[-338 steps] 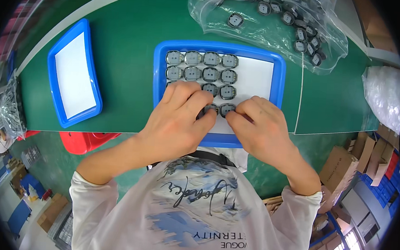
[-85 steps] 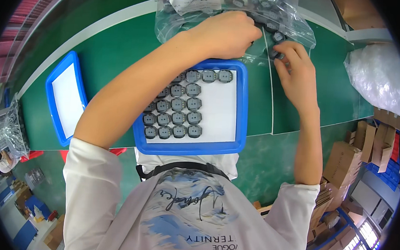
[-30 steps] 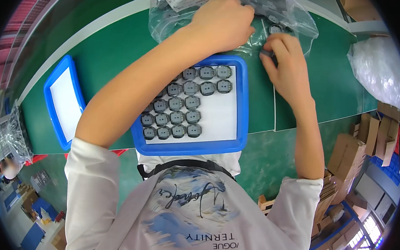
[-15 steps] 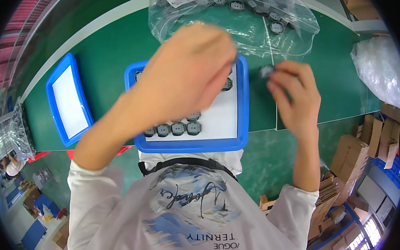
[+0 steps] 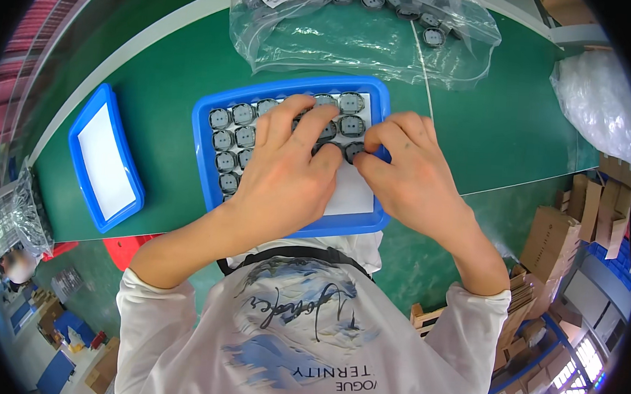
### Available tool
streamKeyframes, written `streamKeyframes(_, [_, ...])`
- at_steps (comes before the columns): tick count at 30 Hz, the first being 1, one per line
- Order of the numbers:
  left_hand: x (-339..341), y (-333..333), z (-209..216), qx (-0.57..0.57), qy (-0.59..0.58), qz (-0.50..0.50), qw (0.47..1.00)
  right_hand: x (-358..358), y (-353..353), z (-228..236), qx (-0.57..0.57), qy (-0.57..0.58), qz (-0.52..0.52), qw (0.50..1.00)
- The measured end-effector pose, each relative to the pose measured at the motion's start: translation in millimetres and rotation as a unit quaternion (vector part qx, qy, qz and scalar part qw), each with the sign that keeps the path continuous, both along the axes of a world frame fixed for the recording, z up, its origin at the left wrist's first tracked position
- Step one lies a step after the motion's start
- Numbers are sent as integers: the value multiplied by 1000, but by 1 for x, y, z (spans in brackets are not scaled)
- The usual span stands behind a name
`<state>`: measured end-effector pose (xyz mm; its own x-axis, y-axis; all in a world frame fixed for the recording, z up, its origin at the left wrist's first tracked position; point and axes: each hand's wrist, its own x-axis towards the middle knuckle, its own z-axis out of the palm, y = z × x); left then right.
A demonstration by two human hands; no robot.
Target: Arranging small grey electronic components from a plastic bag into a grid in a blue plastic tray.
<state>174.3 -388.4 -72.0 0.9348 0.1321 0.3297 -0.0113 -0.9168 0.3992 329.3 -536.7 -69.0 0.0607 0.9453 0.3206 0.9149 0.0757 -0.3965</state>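
Rows of round grey plastic parts [image 5: 243, 114] stand in a white-lined blue tray [image 5: 286, 84]. My left hand [image 5: 289, 163] lies over the tray's middle, with thumb and bent fingers around one grey part [image 5: 327, 131] in the rows. Part of that grip is hidden, along with the parts under the palm. At the tray's right side, my right hand [image 5: 417, 171] pinches another grey part [image 5: 353, 152] between thumb and fingers, low over the white lining and at the end of a row.
Beyond the tray lies a clear plastic bag [image 5: 368, 45] holding several more grey parts. To the left is a second blue tray [image 5: 137, 186] with a white lining. A bundle of clear plastic [image 5: 601, 106] sits at the green table's [image 5: 503, 136] right end. Cardboard boxes [image 5: 549, 244] stand beyond its edge.
My left hand has come down nearer to me, onto the parts. My right hand has moved left with its part, from beside the tray to inside it. The tray has shifted slightly.
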Motion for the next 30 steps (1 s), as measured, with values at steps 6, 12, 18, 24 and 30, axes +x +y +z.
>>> streamKeyframes(6, [0, 3, 5, -5, 34, 5, 999, 2, 1, 1, -10, 4, 5, 1000])
streamKeyframes(12, [0, 10, 5, -32, 28, -4, 999, 9, 6, 6, -27, 7, 16, 999])
streamKeyframes(18, [30, 55, 12, 2, -20, 49, 999, 70, 43, 5, 53, -33, -106, 992])
streamKeyframes(24, [68, 121, -7, 253, -23, 154, 955, 118, 110, -25, 87, -194, -179, 961])
streamKeyframes(30, [70, 138, -4, 225, 46, 189, 955, 122, 111, -13, 77, -137, -115, 981])
